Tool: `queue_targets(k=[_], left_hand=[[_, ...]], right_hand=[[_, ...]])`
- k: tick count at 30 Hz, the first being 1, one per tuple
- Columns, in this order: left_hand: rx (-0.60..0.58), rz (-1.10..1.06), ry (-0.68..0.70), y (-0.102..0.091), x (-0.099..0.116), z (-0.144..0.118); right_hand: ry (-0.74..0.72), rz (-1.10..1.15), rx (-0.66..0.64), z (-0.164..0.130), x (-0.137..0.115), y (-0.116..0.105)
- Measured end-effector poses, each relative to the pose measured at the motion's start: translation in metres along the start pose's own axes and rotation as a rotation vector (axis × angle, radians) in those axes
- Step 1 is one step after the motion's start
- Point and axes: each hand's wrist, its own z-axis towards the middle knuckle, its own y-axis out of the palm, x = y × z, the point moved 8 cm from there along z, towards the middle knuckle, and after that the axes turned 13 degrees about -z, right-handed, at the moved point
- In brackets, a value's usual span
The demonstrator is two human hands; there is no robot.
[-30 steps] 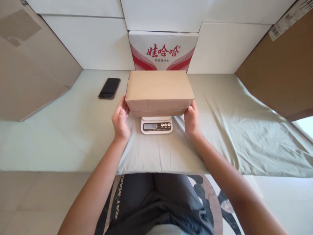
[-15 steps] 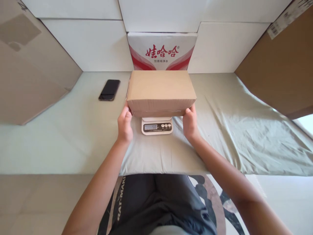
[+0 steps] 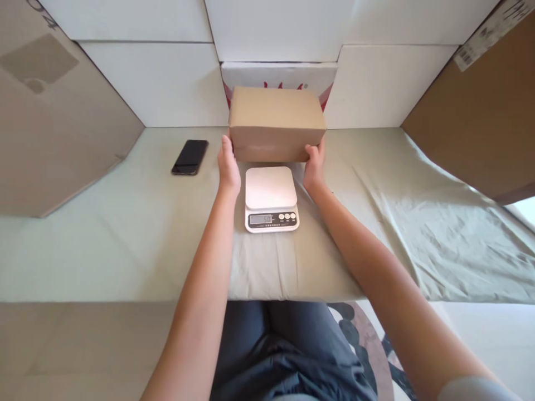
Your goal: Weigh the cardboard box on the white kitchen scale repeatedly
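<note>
Holding the cardboard box (image 3: pixel 276 121) between both hands, you have it raised just beyond the kitchen scale (image 3: pixel 271 199), with its far side close to the red-and-white carton (image 3: pixel 279 74) that stands against the back wall. Your left hand (image 3: pixel 229 166) presses flat on the box's left end and your right hand (image 3: pixel 314 165) on its right end, fingers closed against the cardboard near the bottom corners. Whether the box's underside touches the tabletop (image 3: pixel 125 223) cannot be told from this view.

To handle it well, I would judge that you should keep the pressure even on both ends so the box stays level, and keep your palms low, since a grip near the bottom edge gives the best control over a tilt. Keep your wrists clear of the bare scale platform, which lies right between your forearms.

For room: the back is tight, with the carton and the white panels (image 3: pixel 167 83) just behind. The black phone (image 3: pixel 190 157) lies to the left, near your left hand but apart from it. The large brown cartons (image 3: pixel 480 122) slope in on both sides. To the right, the wrinkled green cloth (image 3: pixel 397 223) offers the widest open surface; the near tabletop edge runs just above your lap.
</note>
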Motion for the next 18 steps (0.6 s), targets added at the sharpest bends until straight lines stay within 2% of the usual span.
queue_targets(k=[4, 11, 18], left_hand=[[0.01, -0.015, -0.068, -0.015, -0.025, -0.005], [0.142, -0.017, -0.216, -0.037, -0.049, -0.013], [0.158, -0.032, -0.185, -0.045, -0.052, -0.007]], right_hand=[[0.043, -0.021, 0.017, 0.003, 0.023, 0.0], [0.018, -0.041, -0.055, 0.003, 0.032, 0.001], [0.056, -0.108, -0.096, 0.003, 0.036, 0.007]])
